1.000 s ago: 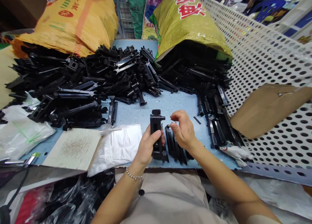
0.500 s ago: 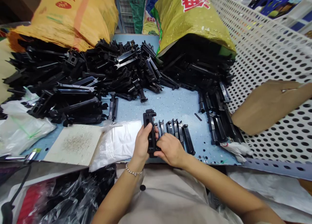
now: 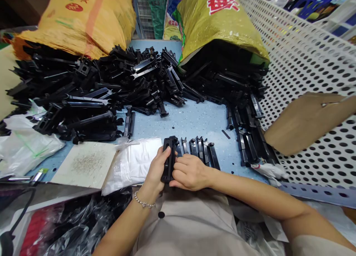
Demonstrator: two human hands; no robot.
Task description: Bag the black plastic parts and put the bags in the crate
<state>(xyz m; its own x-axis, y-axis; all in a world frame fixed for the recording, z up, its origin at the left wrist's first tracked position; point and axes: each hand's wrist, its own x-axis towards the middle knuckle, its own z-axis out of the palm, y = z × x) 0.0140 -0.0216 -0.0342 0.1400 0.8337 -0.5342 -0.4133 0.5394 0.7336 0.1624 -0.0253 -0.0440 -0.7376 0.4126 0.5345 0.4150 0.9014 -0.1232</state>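
Observation:
Both hands hold one long black plastic part (image 3: 169, 157) at the near edge of the blue table (image 3: 194, 122). My left hand (image 3: 155, 168) wraps its fingers round the part from the left. My right hand (image 3: 189, 171) presses its closed fingers against the part's right side. Just right of the part, a short row of similar black parts (image 3: 203, 152) lies side by side on the table.
Large heaps of black plastic parts (image 3: 83, 96) spill from an orange sack (image 3: 80, 18) and a yellow-green sack (image 3: 217, 22). A white plastic bag (image 3: 133, 163) and a pale board (image 3: 86, 163) lie at the left. A white perforated wall (image 3: 306, 70) with brown cardboard (image 3: 306, 118) stands at the right.
The black part has come down and nearer to my body. My right hand left the row of parts and closed on the held part beside my left hand.

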